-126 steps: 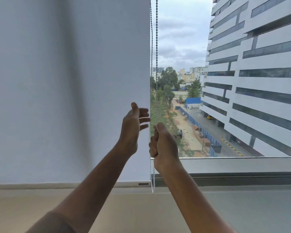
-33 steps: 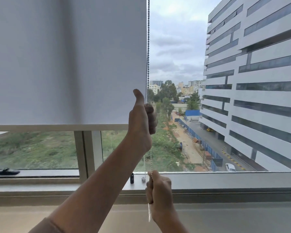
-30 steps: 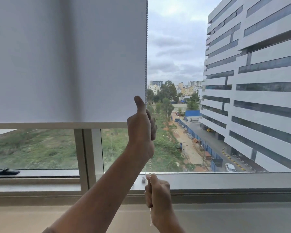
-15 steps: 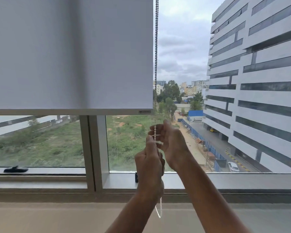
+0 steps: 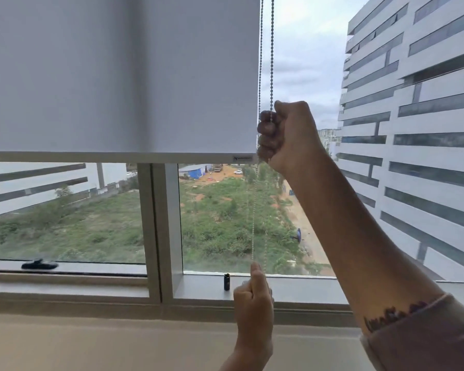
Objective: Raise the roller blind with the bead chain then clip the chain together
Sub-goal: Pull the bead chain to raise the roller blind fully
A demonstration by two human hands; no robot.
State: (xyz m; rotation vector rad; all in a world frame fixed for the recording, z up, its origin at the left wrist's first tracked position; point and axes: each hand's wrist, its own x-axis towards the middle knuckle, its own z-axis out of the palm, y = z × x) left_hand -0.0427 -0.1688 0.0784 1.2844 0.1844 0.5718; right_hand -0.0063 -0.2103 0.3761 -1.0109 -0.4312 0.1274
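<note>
Roller blind (image 5: pixel 118 76): fills the upper left of the frame; its bottom rail sits a little above mid-height, so the lower panes are uncovered. Judged from this, the raising is partway done.

Bead chain (image 5: pixel 272 49): two strands drop from the top edge just right of the blind's edge, run through the upper fist, then continue down at centre to the lower fist.

Right hand (image 5: pixel 287 135): at centre right, level with the bottom rail, curled into a tight fist around the chain, knuckles toward the blind. The high grip likely sets up a long downward pull.

Left hand (image 5: pixel 253 293): at lower centre, in front of the sill, closed on the chain's lower part with the thumb pointing up. Holding low probably keeps the loop taut so the strands do not swing or tangle.

Window sill (image 5: pixel 306 287): runs across the lower third of the frame; a small dark object (image 5: pixel 227 281) stands on it just left of the lower fist. I cannot tell what it is.

Clip: none visible, so the clipping step is not yet done.

Next move, as a judgement: alternate pulls, one fist releasing only while the other holds.
</note>
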